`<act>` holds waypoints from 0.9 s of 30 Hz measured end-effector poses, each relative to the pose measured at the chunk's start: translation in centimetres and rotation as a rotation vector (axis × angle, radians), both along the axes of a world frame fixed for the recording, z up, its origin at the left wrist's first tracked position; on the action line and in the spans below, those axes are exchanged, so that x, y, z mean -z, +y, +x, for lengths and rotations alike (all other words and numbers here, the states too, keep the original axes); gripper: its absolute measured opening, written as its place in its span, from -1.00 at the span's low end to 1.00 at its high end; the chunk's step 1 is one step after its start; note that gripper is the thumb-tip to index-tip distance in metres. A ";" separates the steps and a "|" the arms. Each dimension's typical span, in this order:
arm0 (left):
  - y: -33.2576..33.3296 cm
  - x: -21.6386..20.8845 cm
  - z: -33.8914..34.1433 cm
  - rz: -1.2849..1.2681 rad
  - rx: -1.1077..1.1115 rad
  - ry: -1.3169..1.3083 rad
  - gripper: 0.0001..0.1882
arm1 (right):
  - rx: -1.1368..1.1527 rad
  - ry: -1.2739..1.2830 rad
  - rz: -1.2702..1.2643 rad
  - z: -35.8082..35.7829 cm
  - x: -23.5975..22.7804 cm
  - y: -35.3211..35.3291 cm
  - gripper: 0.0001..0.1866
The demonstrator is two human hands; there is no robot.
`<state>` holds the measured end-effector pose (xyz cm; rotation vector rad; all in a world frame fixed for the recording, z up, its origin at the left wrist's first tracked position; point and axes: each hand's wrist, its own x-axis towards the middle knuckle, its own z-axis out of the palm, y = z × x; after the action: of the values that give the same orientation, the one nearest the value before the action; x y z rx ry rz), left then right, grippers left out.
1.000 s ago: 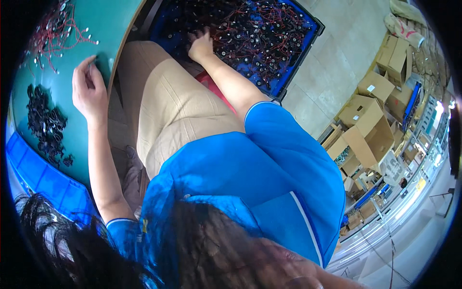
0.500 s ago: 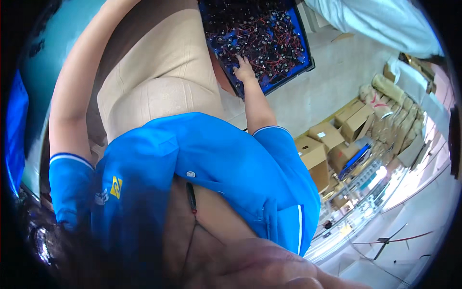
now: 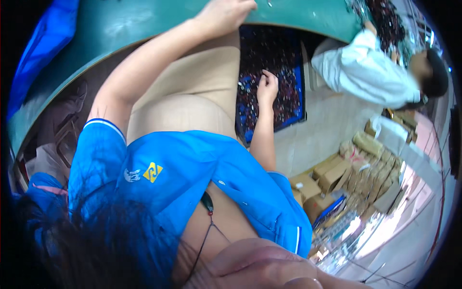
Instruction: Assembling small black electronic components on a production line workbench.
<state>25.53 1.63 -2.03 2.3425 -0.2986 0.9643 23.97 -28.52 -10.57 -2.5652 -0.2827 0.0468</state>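
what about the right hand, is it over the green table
No, the right hand shows against the blue crate instead.

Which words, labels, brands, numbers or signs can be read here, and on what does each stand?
No words or numbers can be read.
Blue shirt: yellow emblem and small white mark, no legible text.
Cardboard box: pale label, too small to read.

— Colour of the desk (image 3: 298, 15)?
— Plain green.
— Crate (image 3: 297, 89) and parts (image 3: 286, 107)?
— Crate blue, black-rimmed; parts mixed black and dark red.
— Shirt (image 3: 192, 150) and trousers (image 3: 178, 115)?
— Blue, with yellow chest patch (image 3: 153, 172) and white-lined cuff (image 3: 107, 123); trousers beige.
— Co-worker's top (image 3: 363, 72)?
— Pale bluish white.
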 end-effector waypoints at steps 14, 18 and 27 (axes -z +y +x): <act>14.3 -2.9 -8.6 0.323 -0.806 -0.264 -0.81 | -0.450 -0.014 0.504 -1.1 -6.9 14.6 -0.79; 15.6 -1.4 -9.5 0.315 -0.706 0.060 -0.80 | -0.464 0.099 0.529 -1.6 -7.2 15.0 -0.80; 13.6 -2.8 -15.0 0.174 -0.698 0.315 -0.78 | -0.510 0.010 0.666 2.9 -11.8 18.2 -0.80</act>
<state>10.56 15.26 0.75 2.7678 0.6228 0.8592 26.84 -10.29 1.24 -1.7855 -0.7949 0.1299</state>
